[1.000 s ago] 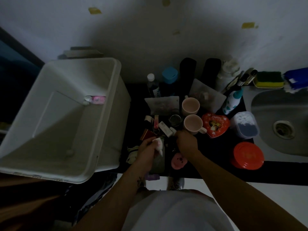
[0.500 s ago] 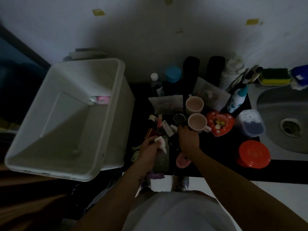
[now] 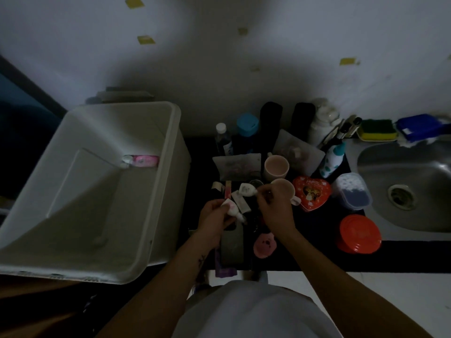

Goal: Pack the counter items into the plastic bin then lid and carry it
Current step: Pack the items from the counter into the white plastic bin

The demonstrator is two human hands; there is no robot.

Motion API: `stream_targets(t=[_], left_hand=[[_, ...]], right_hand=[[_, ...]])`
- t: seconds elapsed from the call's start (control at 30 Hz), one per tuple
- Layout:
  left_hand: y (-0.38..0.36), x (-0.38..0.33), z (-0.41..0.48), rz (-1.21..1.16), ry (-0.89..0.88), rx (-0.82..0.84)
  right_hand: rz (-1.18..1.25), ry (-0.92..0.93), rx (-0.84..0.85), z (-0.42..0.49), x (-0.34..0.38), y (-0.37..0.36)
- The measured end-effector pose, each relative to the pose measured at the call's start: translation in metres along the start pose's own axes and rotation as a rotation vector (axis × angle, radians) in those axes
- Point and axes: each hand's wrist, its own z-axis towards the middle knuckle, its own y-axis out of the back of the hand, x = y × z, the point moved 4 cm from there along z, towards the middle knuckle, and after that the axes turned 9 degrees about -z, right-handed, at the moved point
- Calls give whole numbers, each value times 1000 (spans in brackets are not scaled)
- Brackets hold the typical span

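1. Nearest, at the front edge of the dark surface, a grey pouch and a pink round case lie side by side.
2. The left hand grips a white tube. The right hand pinches a small white item.
3. Behind the right hand stand two pink mugs, with a red heart tin beside them.
4. The plastic bin stands open to the left of the surface, with a pink tube inside by its far wall.

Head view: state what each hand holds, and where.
Left hand grips a small white tube round its base; right hand pinches a small white item at one end.
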Motion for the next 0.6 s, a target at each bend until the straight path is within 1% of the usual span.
stream_targets(t=[0.2, 0.5, 0.6], left_hand=[[-13, -31, 0, -87, -8, 43], [-20, -80, -16, 42, -29, 320], [-14, -92, -16, 29, -48, 375]], right_hand=[[100, 30, -49, -1, 34, 4], [152, 75, -95, -4, 78, -1], [130, 97, -89, -5, 89, -7]])
